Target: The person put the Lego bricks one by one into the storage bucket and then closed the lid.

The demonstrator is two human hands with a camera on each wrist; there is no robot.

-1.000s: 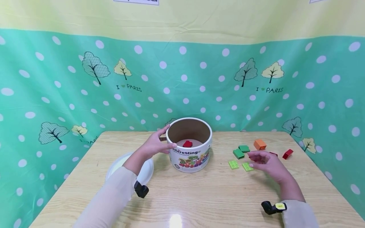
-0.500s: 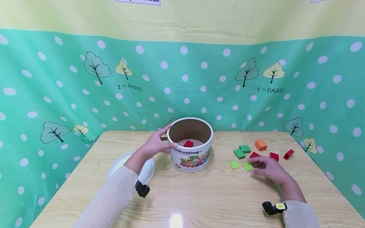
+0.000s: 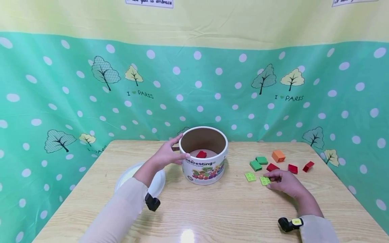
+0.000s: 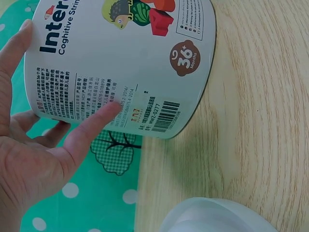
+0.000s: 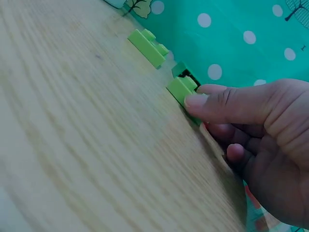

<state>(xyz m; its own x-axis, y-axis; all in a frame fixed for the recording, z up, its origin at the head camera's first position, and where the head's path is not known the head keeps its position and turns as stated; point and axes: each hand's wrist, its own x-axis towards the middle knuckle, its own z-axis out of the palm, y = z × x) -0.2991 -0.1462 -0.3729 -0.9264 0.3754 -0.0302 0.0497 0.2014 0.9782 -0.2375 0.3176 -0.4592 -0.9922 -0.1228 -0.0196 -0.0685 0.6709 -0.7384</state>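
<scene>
My left hand (image 3: 168, 153) holds the side of a white round bucket (image 4: 96, 53) with printed pictures and lettering. Its thumb lies across the label, the index finger reaches up to the rim, and the other fingers are partly hidden beside the wall. Inside the bucket a red brick (image 3: 201, 154) rests on the bottom. At the right, my right hand (image 3: 285, 184) pinches a lime green toy brick (image 5: 182, 90) between thumb and fingers, low at the tabletop. To the left of it lies a second lime green brick (image 3: 250, 177), studs up.
Two darker green bricks (image 3: 256, 165) and an orange brick (image 3: 278, 156) lie behind the right hand. Several red bricks (image 3: 293, 168) are scattered near them. A white round lid (image 3: 159, 182) sits under my left forearm. A polka-dot cloth (image 3: 194, 81) hangs behind the table (image 3: 212, 212).
My right hand has moved down and slightly toward me onto the nearer lime green brick and now pinches it, uncovering the red bricks behind. The left hand stays on the bucket.
</scene>
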